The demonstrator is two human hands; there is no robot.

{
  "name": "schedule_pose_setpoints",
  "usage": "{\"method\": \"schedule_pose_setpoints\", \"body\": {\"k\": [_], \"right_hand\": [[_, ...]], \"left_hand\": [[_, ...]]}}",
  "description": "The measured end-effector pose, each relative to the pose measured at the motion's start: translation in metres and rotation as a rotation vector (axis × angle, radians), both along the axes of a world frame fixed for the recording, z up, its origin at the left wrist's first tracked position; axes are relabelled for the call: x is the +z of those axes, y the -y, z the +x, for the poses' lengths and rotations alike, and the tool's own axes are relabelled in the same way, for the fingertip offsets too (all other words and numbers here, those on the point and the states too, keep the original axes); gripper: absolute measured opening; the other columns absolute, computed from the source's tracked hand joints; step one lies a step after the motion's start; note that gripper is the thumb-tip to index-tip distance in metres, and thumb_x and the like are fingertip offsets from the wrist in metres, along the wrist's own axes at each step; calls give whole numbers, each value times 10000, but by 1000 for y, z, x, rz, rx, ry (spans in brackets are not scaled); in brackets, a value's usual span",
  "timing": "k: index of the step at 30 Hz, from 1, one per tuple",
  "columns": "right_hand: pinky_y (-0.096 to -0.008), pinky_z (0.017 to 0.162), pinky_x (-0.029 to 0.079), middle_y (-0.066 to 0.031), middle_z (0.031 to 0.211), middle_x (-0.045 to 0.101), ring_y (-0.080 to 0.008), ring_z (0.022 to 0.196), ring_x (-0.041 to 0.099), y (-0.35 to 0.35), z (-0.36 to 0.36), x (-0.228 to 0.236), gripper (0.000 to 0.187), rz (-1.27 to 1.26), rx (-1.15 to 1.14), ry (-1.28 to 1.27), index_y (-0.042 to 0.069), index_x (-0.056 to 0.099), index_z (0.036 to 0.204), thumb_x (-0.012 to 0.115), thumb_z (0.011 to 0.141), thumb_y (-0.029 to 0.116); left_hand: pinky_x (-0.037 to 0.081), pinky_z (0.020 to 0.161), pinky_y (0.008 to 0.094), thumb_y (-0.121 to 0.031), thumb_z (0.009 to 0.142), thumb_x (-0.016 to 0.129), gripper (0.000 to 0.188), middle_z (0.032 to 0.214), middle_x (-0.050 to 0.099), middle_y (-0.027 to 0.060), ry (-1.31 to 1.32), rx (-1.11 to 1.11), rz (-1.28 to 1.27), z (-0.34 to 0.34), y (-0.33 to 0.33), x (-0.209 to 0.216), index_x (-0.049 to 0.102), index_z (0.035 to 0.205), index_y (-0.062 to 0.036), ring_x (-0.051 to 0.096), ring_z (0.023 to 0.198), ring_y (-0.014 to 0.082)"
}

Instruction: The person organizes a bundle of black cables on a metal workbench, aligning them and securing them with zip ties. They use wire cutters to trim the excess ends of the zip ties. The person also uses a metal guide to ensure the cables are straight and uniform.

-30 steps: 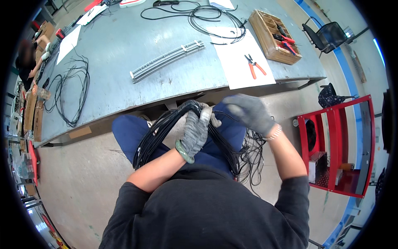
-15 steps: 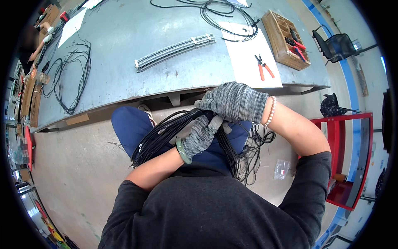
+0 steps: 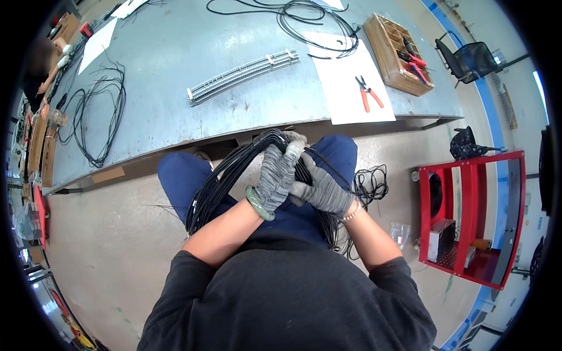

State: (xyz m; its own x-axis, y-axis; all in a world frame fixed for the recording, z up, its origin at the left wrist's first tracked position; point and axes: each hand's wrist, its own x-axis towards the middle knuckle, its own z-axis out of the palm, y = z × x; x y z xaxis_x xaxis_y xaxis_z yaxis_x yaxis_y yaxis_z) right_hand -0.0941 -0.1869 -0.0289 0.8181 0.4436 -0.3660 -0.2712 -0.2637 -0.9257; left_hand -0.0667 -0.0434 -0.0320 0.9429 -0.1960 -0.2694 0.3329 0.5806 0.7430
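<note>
A thick bundle of black cables arches across my lap, its two ends hanging down at either side. My left hand, in a grey knit glove, is wrapped round the bundle near its top. Just right of it, my right hand, gloved alike, closes on the bundle's right-hand part, with the fingers partly hidden. Below my right hand, loose cable loops trail toward the floor.
The grey table ahead carries a grey slotted strip, red-handled pliers on white paper, a wooden tool box and coiled cables. A red cart stands at right. Far left, another person works.
My right hand has come down from above the bundle to its right side, its forearm drawn in closer. My left hand has risen slightly, lifting the bundle's top. The view has shifted a little.
</note>
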Motion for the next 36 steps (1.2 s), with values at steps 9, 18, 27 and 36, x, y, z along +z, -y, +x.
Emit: {"method": "schedule_pose_setpoints", "body": {"k": [9, 18, 27, 36], "right_hand": [[-210, 415, 384, 9, 552, 529, -61, 432, 497, 10, -4, 27, 412, -18, -58, -38, 2, 586, 1000, 598, 936, 409], [-212, 391, 350, 8, 499, 505, -70, 416, 480, -13, -1, 54, 361, 88, 25, -199, 9, 608, 955, 586, 953, 369], [-206, 389, 360, 14, 528, 507, -60, 412, 468, -21, 4, 61, 315, 21, -23, -253, -4, 605, 1021, 607, 948, 302], [-207, 394, 387, 12, 532, 520, -55, 413, 489, -20, 4, 54, 355, -57, -133, -98, -11, 592, 1013, 608, 940, 336]], "left_hand": [[501, 937, 378, -195, 872, 682, 314, 1187, 560, 104, 155, -192, -410, 6, -9, -25, 561, 1127, -58, 581, 1089, 217], [509, 811, 264, -53, 920, 575, 101, 1053, 619, 86, 480, 149, -162, 24, 2, -76, 568, 1018, -27, 618, 978, 167], [508, 806, 291, -196, 957, 571, 237, 1039, 655, 93, 431, 59, 1, 10, -13, -56, 611, 1100, -12, 637, 915, 188], [462, 608, 243, -213, 938, 579, 198, 810, 600, 25, 232, -31, 272, -8, -47, -73, 629, 1013, -37, 568, 682, 114]]}}
